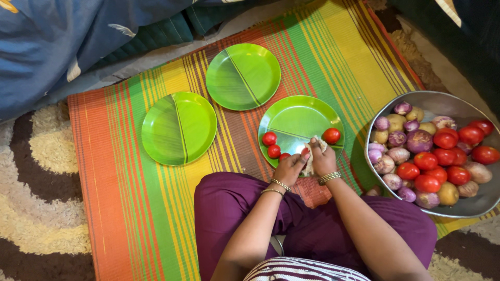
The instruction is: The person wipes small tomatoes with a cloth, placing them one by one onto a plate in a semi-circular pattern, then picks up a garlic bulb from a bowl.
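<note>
Both hands meet over the near rim of the plate (299,117). The left hand (289,167) and right hand (323,160) curl their fingers closed around a pale cloth (310,162) held between them. Tomatoes (270,138) lie on the plate just beside the fingertips; a bowl (458,106) of vegetables sits to the right.

Striped mat (130,208) in orange, green, yellow on shaggy brown-cream rug (36,208); blue cloth (52,41) top left; even indoor light.

A single head-worn camera looks steeply down, close over the lap, onto the striped mat (130,208)
</note>
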